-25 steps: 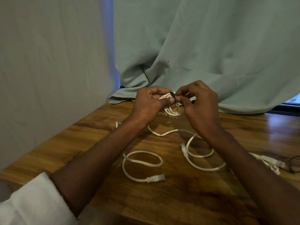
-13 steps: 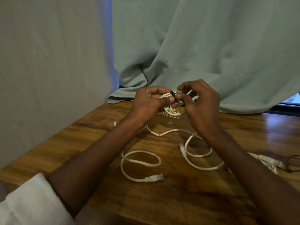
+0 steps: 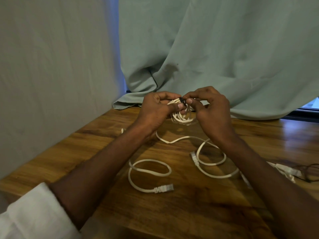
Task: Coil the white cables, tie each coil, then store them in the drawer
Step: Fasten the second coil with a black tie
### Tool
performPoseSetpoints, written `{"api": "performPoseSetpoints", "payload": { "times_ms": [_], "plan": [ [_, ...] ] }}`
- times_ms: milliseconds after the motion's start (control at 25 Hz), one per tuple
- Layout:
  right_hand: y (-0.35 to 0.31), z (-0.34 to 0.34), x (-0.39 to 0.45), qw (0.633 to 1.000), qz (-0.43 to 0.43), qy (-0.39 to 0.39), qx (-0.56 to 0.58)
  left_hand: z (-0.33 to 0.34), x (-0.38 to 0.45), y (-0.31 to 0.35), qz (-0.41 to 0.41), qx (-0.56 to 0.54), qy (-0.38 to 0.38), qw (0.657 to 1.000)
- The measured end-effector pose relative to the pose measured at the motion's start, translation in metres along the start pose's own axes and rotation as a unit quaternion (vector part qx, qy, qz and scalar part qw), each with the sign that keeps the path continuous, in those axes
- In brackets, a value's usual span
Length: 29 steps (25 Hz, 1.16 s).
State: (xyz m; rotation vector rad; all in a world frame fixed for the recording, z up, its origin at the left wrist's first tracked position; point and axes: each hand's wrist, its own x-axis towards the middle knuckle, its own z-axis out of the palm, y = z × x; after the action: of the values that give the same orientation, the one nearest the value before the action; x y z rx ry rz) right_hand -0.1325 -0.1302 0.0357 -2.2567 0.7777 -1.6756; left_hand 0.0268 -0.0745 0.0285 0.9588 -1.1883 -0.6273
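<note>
Small coil (image 3: 182, 118) held up at 12 o'clock over table (image 3: 103, 149), L hand (image 3: 156, 109) clamped on it. Black tie (image 3: 183, 100) pinched by R hand (image 3: 213, 109) at coil top. Tie best pulled snug, loops kept flat. Loose cable (image 3: 148, 171) left at 6 o'clock. Drawer not seen.

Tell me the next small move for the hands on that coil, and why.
Probably finish twisting the dark tie shut. The left hand grips the white coil above the table while the right hand pinches the tie at its top; a loose cable waits below.
</note>
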Motion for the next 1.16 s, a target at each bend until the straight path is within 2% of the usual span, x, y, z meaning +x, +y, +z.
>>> {"api": "performPoseSetpoints", "payload": {
  "times_ms": [200,280,440,600,720,880,1040,1160],
  "plan": [
    [-0.011,-0.004,0.004,0.981,0.127,0.005,0.144,-0.002,0.001,0.005,0.027,0.006,-0.017,0.999],
    [-0.014,-0.006,0.004,0.972,0.152,0.008,0.179,-0.002,0.001,0.005,0.043,0.019,-0.023,0.999],
    [-0.016,-0.005,0.003,0.968,0.161,-0.026,0.191,-0.004,0.001,0.005,0.063,0.052,-0.038,0.996],
    [-0.012,-0.010,0.013,0.960,0.197,-0.089,0.176,-0.006,0.003,0.009,0.047,0.028,-0.025,0.998],
    [-0.009,-0.014,0.013,0.949,0.208,-0.159,0.173,-0.009,0.005,0.012,0.018,-0.012,-0.014,1.000],
    [-0.005,-0.014,0.012,0.910,0.269,-0.110,0.297,-0.007,0.005,0.010,-0.055,-0.047,-0.068,0.995],
    [0.000,-0.007,0.014,0.860,0.324,-0.098,0.381,0.002,0.003,0.007,-0.106,-0.208,-0.122,0.965],
    [0.000,-0.004,0.015,0.831,0.348,-0.103,0.422,0.004,0.003,0.003,-0.110,-0.275,-0.155,0.943]
  ]
}}
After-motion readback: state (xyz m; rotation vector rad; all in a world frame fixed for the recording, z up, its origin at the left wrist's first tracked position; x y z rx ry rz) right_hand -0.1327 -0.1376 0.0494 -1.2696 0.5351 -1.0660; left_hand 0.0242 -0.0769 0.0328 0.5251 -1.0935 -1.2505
